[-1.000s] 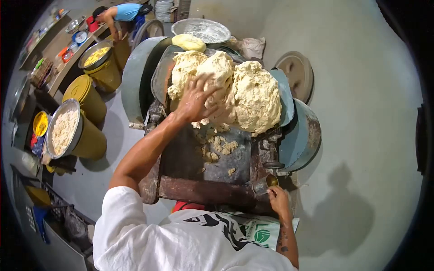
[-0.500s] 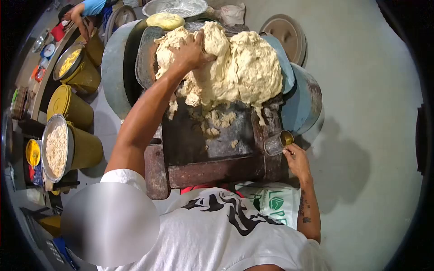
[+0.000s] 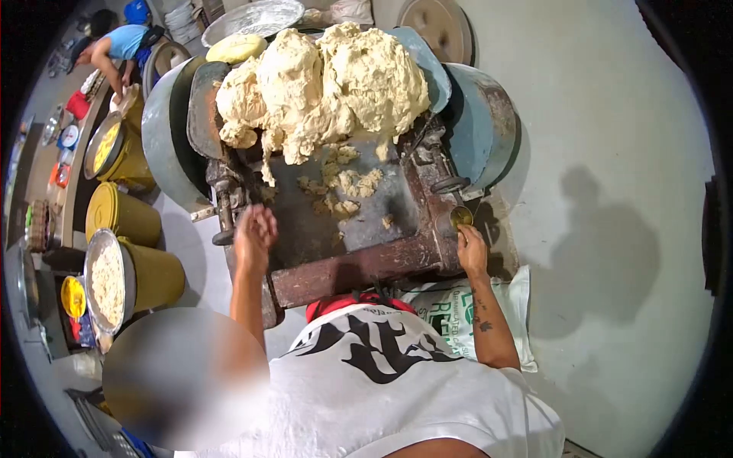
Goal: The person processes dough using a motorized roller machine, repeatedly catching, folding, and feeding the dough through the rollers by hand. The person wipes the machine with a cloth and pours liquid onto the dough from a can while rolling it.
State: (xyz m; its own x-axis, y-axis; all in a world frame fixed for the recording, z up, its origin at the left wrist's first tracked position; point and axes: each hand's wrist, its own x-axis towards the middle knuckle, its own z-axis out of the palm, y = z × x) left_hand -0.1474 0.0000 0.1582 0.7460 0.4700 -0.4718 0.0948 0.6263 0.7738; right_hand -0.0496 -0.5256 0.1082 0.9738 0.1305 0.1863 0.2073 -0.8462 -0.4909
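Observation:
A big lumpy mass of pale dough (image 3: 366, 84) lies across the top of the machine, sagging over its near side. Dough scraps (image 3: 340, 183) are scattered on the dark metal plate (image 3: 382, 202) below it. My left hand (image 3: 256, 229) is in the air over the plate's left edge, off the dough, blurred, its fingers partly curled and nothing seen in them. At the machine's right front corner, my right hand (image 3: 471, 243) grips a small metal cup (image 3: 460, 217) by its near side. Something yellowish shows inside the cup.
Yellow buckets (image 3: 156, 278) stand along the left, one under a basin of crumbly pale stuff (image 3: 107, 278). A co-worker (image 3: 114, 49) bends over a bucket at the upper left. Round blue-grey housings (image 3: 481, 126) flank the machine. A printed sack (image 3: 504, 305) lies at the front right.
My left hand has come off the dough and back toward me, to the plate's left edge. My right hand still holds the cup. The camera view has shifted.

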